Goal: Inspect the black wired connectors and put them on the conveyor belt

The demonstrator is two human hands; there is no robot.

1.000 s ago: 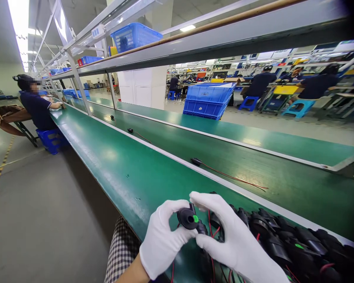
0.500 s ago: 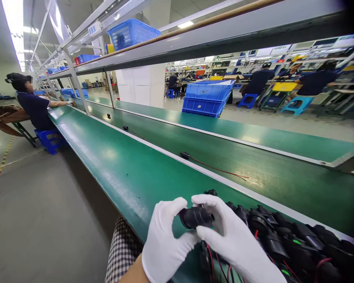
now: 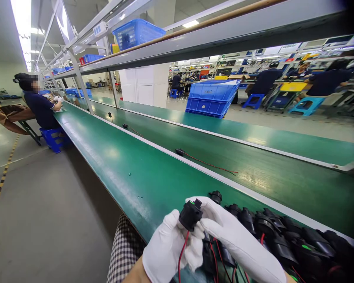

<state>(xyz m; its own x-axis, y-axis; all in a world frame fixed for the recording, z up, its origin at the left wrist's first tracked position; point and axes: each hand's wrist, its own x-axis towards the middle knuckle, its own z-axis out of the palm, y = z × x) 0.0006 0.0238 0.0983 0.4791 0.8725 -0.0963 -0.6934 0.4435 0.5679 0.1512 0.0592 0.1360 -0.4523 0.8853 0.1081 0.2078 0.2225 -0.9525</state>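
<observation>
A black cylindrical plastic part (image 3: 190,215) with a green spot on top and a red wire hanging below is held up in front of me. My left hand (image 3: 171,244), in a white glove, grips it from the left and below. My right hand (image 3: 224,222), also gloved in white, closes on it from the right with thumb and fingers. To the right lies a pile of similar black parts (image 3: 280,245) with red and black wires, partly hidden by my right forearm. One black part (image 3: 215,197) stands just beyond my right hand.
A green bench (image 3: 115,161) runs away to the left. Behind its white rail, a green conveyor belt (image 3: 253,173) carries a wired black part (image 3: 180,152) and smaller ones farther off. Blue crates (image 3: 209,100) stand beyond. A co-worker (image 3: 39,104) sits at the far left.
The black part has turned from lying sideways to upright, showing its green spot and red wire. The parts on the belt have shifted slightly left. The co-worker's hands have drawn nearer their body.
</observation>
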